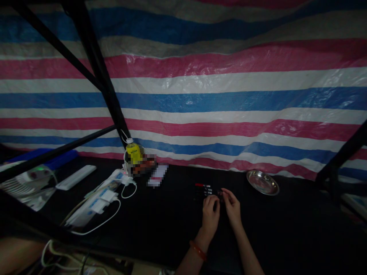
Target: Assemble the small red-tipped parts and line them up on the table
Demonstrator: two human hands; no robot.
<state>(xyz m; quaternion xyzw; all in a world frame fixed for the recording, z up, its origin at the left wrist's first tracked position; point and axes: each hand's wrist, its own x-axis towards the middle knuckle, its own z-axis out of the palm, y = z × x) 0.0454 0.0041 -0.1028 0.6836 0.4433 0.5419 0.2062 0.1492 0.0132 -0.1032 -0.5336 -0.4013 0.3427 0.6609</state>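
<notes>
My left hand (211, 214) is over the black tabletop with its fingers curled together in a pinch. It is right beside a small row of slim pen-like sticks, one with a red end (200, 185) and others dark with silvery parts (208, 190). My right hand (233, 206) faces it, thumb and fingertips closed. Between the two sets of fingertips is a small dark piece (220, 194), too dim to name. An orange-red bracelet (197, 250) circles my left wrist. To the right of my right hand lies a shallow round metal dish (263, 183).
At the left are a power strip (86, 214) with plugged-in white chargers, cables and a long white bar (76, 177). A yellow bottle (133, 152) and a blurred-out white item (157, 175) stand near the striped sheet (200, 103). Black frame bars (99, 72) cross the left side.
</notes>
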